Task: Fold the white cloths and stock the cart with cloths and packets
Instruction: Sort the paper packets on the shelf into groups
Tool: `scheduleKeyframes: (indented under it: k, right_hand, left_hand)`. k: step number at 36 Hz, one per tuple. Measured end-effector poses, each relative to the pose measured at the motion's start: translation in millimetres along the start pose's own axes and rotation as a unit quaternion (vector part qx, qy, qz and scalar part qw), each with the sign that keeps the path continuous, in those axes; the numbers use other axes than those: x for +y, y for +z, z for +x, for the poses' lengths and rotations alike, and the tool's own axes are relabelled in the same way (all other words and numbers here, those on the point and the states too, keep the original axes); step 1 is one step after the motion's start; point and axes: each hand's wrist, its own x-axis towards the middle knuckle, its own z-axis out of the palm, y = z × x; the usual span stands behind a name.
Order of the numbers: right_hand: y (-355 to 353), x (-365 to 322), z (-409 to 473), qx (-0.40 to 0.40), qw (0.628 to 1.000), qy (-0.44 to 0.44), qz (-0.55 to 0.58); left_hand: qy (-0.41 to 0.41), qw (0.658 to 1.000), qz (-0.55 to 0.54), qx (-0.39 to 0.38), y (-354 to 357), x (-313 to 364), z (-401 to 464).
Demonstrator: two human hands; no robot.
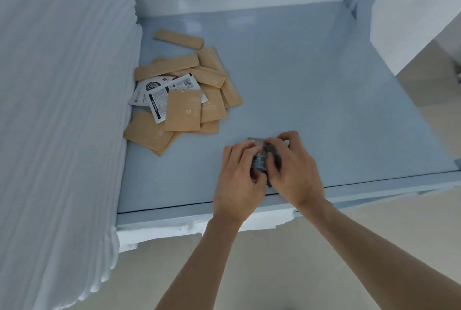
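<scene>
Both hands, left (239, 175) and right (294, 167), grip one dark packet bundle (262, 157) above the shelf (324, 100).

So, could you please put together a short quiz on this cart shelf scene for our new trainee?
1. True or false: the stack of white cloths stands on the right side of the shelf.
2. What are the left hand and the right hand holding between them?
A. a brown packet
B. a small bundle of dark packets
C. a white cloth
3. Fill in: the pile of brown packets lies right beside the ____.

Key:
1. False; they stand on the left.
2. B
3. stack of white cloths
</scene>
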Motion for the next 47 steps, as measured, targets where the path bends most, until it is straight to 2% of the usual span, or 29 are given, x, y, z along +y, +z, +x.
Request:
scheduleKeyframes:
  k: [6,11,14,16,19,21,23,28,32,37,40,41,43,45,47]
  right_hand:
    - [2,0,0,0.013,1.000,0.013,-0.009]
    - [2,1,0,0.032,0.999,0.008,0.002]
    - [2,2,0,0.031,0.999,0.009,0.005]
    - [2,2,0,0.029,1.000,0.011,0.006]
    - [1,1,0,0.026,1.000,0.012,0.010]
    - [1,0,0,0.024,1.000,0.012,0.011]
    - [0,1,0,0.022,1.000,0.016,0.009]
    - [0,0,-1,0.022,1.000,0.013,0.009]
    - [-1,-1,-1,0.023,1.000,0.014,0.007]
    - [-2,-2,0,0.024,1.000,0.014,0.004]
    - [-3,-3,-1,0.022,1.000,0.017,0.007]
    - [-3,-3,-1,0.023,1.000,0.018,0.008]
    - [-3,-3,-1,0.023,1.000,0.019,0.010]
    - [-3,-2,-1,0.023,0.999,0.021,0.016]
    - [-4,-3,-2,0.023,0.999,0.024,0.027]
  left_hand:
    - [0.001,0.999,-0.024,0.024,0,-2,0]
    - [-0.075,0.989,-0.087,0.095,-12,0,6]
    - [-0.067,0.989,0.026,0.132,-32,-12,26]
    - [-0.078,0.983,0.105,0.128,-46,-27,48]
    - [-0.084,0.978,0.184,0.045,-61,-48,76]
    - [-0.083,0.967,0.238,-0.028,-62,-59,88]
    - [-0.077,0.951,0.291,-0.069,-60,-66,91]
    - [-0.029,0.925,0.378,-0.033,-56,-61,78]
    - [0.123,0.898,0.419,0.046,-60,-55,65]
    - [0.208,0.906,0.349,0.120,-68,-47,53]
    - [0.214,0.923,0.274,0.163,-67,-39,36]
    - [0.189,0.938,0.231,0.179,-65,-33,32]
    - [0.062,0.969,0.073,0.229,-60,-15,24]
    - [-0.081,0.950,-0.115,0.278,-56,4,25]
    - [-0.175,0.915,-0.216,0.292,-51,17,29]
